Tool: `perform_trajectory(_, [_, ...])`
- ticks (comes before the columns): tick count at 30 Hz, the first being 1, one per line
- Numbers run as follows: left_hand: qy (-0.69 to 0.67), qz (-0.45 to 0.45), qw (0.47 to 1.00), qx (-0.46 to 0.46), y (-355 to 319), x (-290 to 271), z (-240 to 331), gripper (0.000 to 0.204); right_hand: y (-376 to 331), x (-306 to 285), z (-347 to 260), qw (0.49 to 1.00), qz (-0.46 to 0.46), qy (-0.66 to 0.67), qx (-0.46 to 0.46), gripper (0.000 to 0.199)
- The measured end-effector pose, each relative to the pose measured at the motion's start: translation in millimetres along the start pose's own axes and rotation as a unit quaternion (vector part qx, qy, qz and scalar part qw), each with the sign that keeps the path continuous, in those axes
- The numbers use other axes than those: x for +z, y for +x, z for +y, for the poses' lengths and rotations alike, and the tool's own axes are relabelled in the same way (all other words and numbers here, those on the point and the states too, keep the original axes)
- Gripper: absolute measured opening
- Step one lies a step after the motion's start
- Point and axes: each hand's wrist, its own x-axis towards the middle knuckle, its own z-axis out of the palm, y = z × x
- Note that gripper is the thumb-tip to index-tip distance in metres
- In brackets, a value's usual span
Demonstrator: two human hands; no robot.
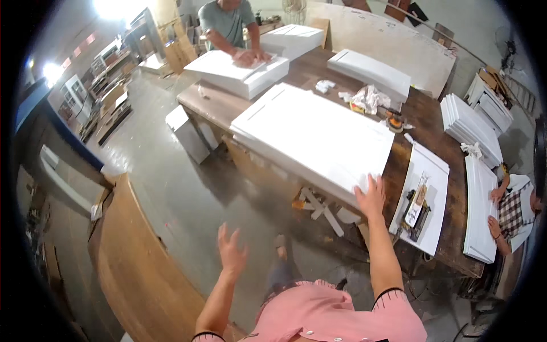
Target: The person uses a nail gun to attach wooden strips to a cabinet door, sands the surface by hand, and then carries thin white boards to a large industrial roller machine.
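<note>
My left hand [232, 252] hangs in the air above the grey floor, fingers spread, with nothing in it. At the near right corner of a large white panel [316, 134], my right hand [371, 196] rests with its fingers stretched apart on the surface. That panel tops a stack of similar white panels on the brown workbench [424, 117]. Right of my right hand lies a narrower white panel [439, 171], with a metal-framed tool [417, 211] on it. An orange and black sander [394, 122] sits behind the large panel, beside crumpled white material [371, 100].
Across the bench a person in a grey shirt [231, 28] presses both hands on another panel stack [239, 71]. A second person [515, 214] touches a white panel [480, 208] at the right. A curved wooden board [137, 256] stands at my left; wooden offcuts [323, 211] lie below the bench.
</note>
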Motion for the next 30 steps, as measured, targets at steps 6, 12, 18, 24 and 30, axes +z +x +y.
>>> perform_trajectory(6, [0.012, -0.07, 0.96, 0.27, 246.0, 69.4, 72.3, 0.082, -4.7, 36.8, 10.2, 0.983, 0.038, 0.17, 0.059, 0.077])
perform_trajectory(12, [0.041, -0.23, 0.897, 0.376, 387.4, 111.1, 101.4, 0.077, -2.3, 47.3, 3.2, 0.963, 0.056, 0.232, 0.124, 0.073])
perform_trajectory(18, [0.021, -0.184, 0.858, 0.479, 391.7, 117.0, 99.8, 0.055, -3.7, 7.8, -1.1, 0.928, 0.059, 0.3, 0.213, 0.053])
perform_trajectory(24, [0.008, -0.204, 0.825, 0.527, 410.9, -31.3, 167.4, 0.052, -8.0, -87.9, 14.6, 0.769, 0.152, 0.592, 0.187, 0.059])
perform_trajectory(30, [-0.015, 0.252, 0.854, 0.455, 524.1, -63.8, 238.9, 0.076, 100.3, -140.3, 20.3, 0.861, 0.327, 0.39, -0.001, 0.042])
